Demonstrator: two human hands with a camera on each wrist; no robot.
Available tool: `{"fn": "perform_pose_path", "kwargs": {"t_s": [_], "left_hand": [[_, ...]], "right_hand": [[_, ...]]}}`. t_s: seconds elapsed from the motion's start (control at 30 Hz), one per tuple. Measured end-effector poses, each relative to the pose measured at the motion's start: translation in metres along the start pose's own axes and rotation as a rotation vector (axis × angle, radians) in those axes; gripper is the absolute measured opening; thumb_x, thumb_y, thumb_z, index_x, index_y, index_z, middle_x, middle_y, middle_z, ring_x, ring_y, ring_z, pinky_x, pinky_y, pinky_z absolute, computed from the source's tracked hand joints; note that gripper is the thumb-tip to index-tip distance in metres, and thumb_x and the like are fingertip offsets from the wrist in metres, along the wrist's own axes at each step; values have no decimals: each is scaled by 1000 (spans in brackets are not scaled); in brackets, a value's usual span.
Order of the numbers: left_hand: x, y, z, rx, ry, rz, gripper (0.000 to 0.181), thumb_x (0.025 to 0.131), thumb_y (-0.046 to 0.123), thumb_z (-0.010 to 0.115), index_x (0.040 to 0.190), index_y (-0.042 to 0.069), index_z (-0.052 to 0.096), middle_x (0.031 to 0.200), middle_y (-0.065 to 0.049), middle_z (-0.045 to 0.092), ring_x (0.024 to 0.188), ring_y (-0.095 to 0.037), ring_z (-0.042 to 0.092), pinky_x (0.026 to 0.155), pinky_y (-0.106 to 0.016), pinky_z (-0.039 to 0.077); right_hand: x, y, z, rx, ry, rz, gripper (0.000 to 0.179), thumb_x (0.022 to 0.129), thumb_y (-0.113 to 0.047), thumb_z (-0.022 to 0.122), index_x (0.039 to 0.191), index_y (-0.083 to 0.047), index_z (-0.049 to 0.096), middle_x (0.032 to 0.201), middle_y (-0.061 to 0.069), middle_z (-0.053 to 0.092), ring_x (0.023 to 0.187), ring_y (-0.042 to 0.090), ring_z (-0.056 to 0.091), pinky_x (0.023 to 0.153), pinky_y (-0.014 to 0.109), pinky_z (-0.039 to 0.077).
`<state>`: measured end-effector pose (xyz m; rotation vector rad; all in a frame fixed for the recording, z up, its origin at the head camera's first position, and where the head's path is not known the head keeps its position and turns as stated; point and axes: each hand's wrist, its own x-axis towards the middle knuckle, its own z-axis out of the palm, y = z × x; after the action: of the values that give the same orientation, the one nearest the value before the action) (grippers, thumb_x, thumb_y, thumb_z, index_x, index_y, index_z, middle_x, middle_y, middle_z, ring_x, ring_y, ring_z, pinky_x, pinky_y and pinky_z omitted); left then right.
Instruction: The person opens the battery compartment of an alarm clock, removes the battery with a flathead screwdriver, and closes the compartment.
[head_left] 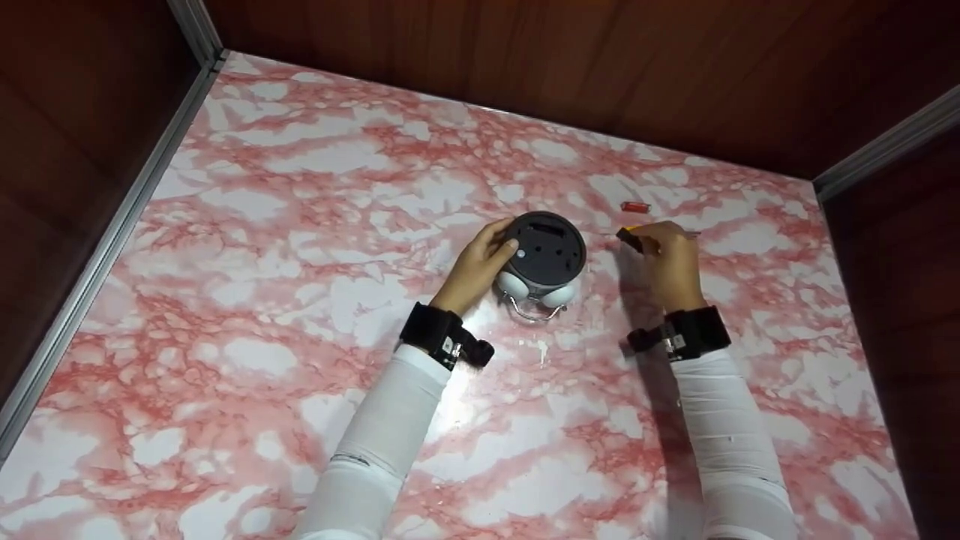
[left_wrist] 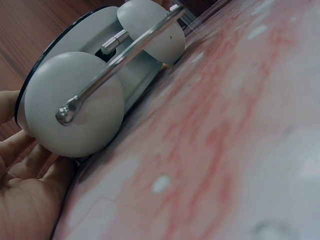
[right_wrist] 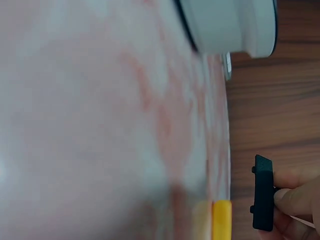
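A twin-bell alarm clock [head_left: 551, 262] lies face down, its black back upward and the battery slot [head_left: 546, 229] uncovered. My left hand [head_left: 478, 262] grips its left side, thumb over the back edge and fingers around the body. Two white bells [left_wrist: 75, 105] and a metal handle [left_wrist: 120, 62] fill the left wrist view. To the right of the clock, my right hand [head_left: 673, 262] pinches a small black battery cover [right_wrist: 263, 194] above the table. Beneath that hand lies a yellow-handled tool [right_wrist: 222, 220], mostly hidden, with a thin shaft end showing to the right.
A red battery [head_left: 636, 207] lies on the pink-and-white marbled table [head_left: 262, 315], beyond my right hand. Dark wood panels [head_left: 525, 60] border the table at the back and both sides, with metal strips [head_left: 105, 240] at the corners and left edge.
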<state>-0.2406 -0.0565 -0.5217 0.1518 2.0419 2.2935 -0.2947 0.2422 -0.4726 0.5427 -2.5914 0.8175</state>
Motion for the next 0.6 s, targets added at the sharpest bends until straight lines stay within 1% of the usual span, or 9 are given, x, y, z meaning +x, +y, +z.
{"fn": "perform_pose_path", "kwargs": {"t_s": [0.1, 0.17, 0.3, 0.47, 0.53, 0.6], "left_hand": [[0, 1, 1, -14, 2, -4, 51, 105, 24, 56, 153, 10, 43, 147, -11, 52, 136, -22, 51, 114, -27, 38], [-1, 1, 0, -20, 3, -7, 51, 105, 24, 56, 153, 11, 43, 147, -11, 52, 136, -22, 50, 114, -27, 38], [-1, -1, 0, -22, 0, -9, 52, 105, 25, 57, 153, 11, 43, 147, -11, 53, 136, -22, 51, 114, -28, 38], [-1, 1, 0, -25, -5, -16, 53, 105, 26, 58, 153, 12, 43, 146, -11, 53, 135, -22, 51, 114, -29, 39], [-1, 1, -1, -19, -4, -15, 52, 105, 26, 57, 153, 12, 43, 145, -10, 54, 134, -21, 52, 114, -29, 39], [-1, 1, -1, -12, -5, -7, 52, 105, 25, 57, 153, 11, 44, 145, -11, 54, 134, -22, 52, 114, -29, 39]], "right_hand": [[4, -9, -1, 7, 5, -14, 20, 94, 15, 58, 98, 7, 76, 93, 25, 70, 86, 37, 65, 77, 46, 54], [7, -14, 1, 13, 2, -18, 22, 93, 17, 57, 98, 7, 77, 95, 25, 71, 87, 38, 65, 77, 46, 54], [10, -21, 5, 12, 2, -46, 24, 91, 19, 58, 96, 6, 77, 95, 23, 72, 88, 36, 67, 77, 43, 54], [14, -27, 10, 32, 23, -108, 23, 88, 21, 60, 93, 7, 77, 94, 22, 73, 86, 35, 68, 75, 45, 56], [15, -30, 12, 37, 28, -125, 23, 88, 21, 60, 93, 7, 77, 94, 23, 72, 89, 37, 69, 77, 46, 57], [17, -33, 14, 36, 25, -135, 23, 88, 21, 60, 94, 7, 77, 95, 23, 72, 93, 38, 69, 83, 48, 57]]}}
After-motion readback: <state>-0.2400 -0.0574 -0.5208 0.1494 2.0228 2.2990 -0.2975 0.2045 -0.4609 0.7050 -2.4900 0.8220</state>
